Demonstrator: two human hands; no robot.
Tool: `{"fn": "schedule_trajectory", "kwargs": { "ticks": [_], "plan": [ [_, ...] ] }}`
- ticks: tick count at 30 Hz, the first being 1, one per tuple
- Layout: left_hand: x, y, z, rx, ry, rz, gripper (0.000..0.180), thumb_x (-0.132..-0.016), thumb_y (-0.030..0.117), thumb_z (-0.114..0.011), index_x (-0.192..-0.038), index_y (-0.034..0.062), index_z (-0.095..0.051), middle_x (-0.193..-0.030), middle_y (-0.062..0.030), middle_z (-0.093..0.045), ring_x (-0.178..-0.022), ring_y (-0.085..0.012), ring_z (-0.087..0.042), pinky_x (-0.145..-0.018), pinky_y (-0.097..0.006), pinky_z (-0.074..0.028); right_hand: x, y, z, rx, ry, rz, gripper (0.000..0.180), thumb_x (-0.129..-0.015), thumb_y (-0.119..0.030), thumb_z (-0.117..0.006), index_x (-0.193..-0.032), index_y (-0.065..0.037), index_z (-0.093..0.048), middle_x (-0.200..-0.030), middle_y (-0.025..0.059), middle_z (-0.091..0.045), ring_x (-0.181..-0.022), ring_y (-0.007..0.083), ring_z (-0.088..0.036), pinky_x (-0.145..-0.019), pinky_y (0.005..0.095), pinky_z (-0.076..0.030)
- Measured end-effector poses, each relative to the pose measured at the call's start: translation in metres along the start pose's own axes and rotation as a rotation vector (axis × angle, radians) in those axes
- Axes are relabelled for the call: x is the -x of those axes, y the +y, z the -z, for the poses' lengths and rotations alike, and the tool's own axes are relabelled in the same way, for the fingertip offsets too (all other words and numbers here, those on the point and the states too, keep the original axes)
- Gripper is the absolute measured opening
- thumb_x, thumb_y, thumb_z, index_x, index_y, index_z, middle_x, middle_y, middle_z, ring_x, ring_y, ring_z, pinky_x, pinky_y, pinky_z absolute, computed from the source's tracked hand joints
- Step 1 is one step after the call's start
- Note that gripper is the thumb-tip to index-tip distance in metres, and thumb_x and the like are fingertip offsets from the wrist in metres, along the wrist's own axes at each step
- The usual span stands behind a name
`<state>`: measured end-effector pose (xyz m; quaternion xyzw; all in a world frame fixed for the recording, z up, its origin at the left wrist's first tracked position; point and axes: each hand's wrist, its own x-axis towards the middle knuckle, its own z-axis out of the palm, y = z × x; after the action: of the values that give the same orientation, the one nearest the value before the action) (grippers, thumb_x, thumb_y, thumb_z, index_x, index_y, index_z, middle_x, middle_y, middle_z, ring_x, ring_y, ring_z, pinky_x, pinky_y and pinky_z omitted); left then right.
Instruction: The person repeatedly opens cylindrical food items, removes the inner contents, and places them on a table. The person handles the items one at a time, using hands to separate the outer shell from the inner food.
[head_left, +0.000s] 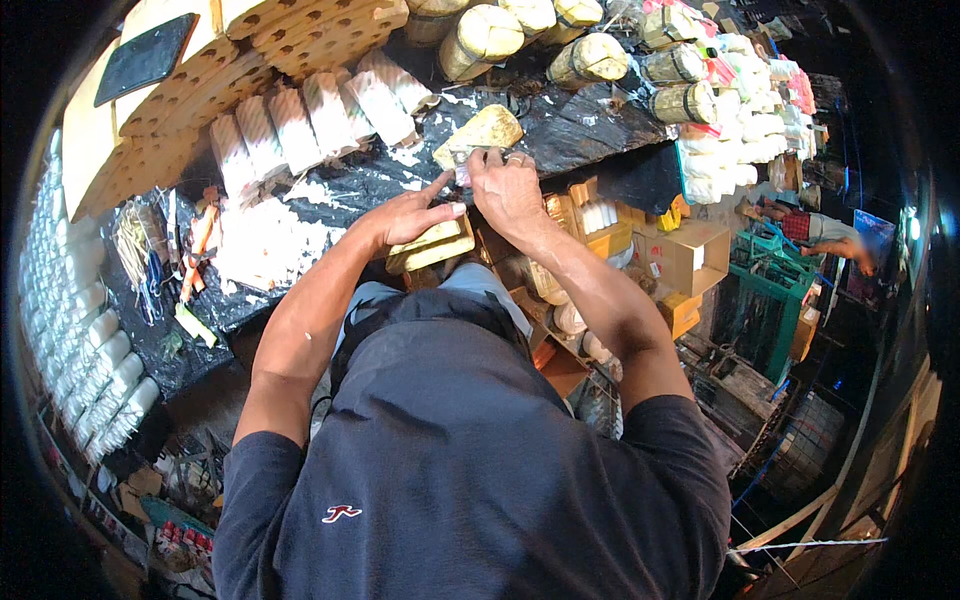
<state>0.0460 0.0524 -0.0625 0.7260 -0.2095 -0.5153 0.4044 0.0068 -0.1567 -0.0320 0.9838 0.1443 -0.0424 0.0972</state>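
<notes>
My left hand (408,213) and my right hand (505,190) meet over a black-covered workbench (560,130). Between their fingertips they pinch a small pale strip (463,170) at the base of a yellowish wrapped bundle (482,133) that lies tilted on the bench. The right hand's fingers curl over the strip from the right, and the left thumb and forefinger press it from the left. A yellowish block (432,247) sits just below my left hand, at the bench edge above my lap.
A row of white wrapped rolls (310,120) lies left of the bundle, with white scraps (265,240) below. Round tan bundles (590,58) line the back. Perforated wooden boards (200,90) lie at the upper left, white rolls (90,350) at the left, cardboard boxes (690,255) at the right.
</notes>
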Motion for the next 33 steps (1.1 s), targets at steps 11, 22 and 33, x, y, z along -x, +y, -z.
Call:
{"fn": "schedule_trajectory", "kwargs": {
  "ticks": [11,22,33],
  "plan": [
    [-0.013,-0.006,0.0,-0.026,0.07,-0.07,0.111,-0.098,0.079,-0.047,-0.17,0.0006,-0.013,-0.153,-0.0373,-0.051,-0.147,-0.0446,-0.049,-0.124,-0.045,-0.034,-0.002,0.006,-0.022,0.004,-0.069,0.04,0.038,-0.091,-0.022,-0.063,-0.118,0.005,-0.069,-0.099,0.0209,-0.073,-0.082,0.0374,-0.075,-0.069,0.0509,-0.057],
    [-0.02,-0.006,0.003,-0.017,0.074,-0.034,0.102,-0.101,0.078,-0.042,-0.173,0.0118,-0.012,-0.155,-0.0362,-0.05,-0.149,-0.0473,-0.046,-0.125,-0.045,-0.033,-0.013,0.029,-0.031,0.049,0.019,0.01,0.036,-0.091,-0.02,-0.064,-0.117,0.004,-0.07,-0.097,0.0217,-0.074,-0.081,0.0379,-0.075,-0.067,0.0481,-0.057],
    [-0.022,-0.001,0.006,0.005,0.061,-0.02,0.101,-0.099,0.082,-0.042,-0.173,0.0182,-0.016,-0.148,-0.038,-0.055,-0.146,-0.0497,-0.048,-0.123,-0.05,-0.035,-0.017,0.039,-0.036,0.145,0.081,0.014,0.036,-0.089,-0.02,-0.065,-0.116,0.003,-0.072,-0.093,0.018,-0.076,-0.078,0.0312,-0.076,-0.065,0.0464,-0.057]
  ]
}}
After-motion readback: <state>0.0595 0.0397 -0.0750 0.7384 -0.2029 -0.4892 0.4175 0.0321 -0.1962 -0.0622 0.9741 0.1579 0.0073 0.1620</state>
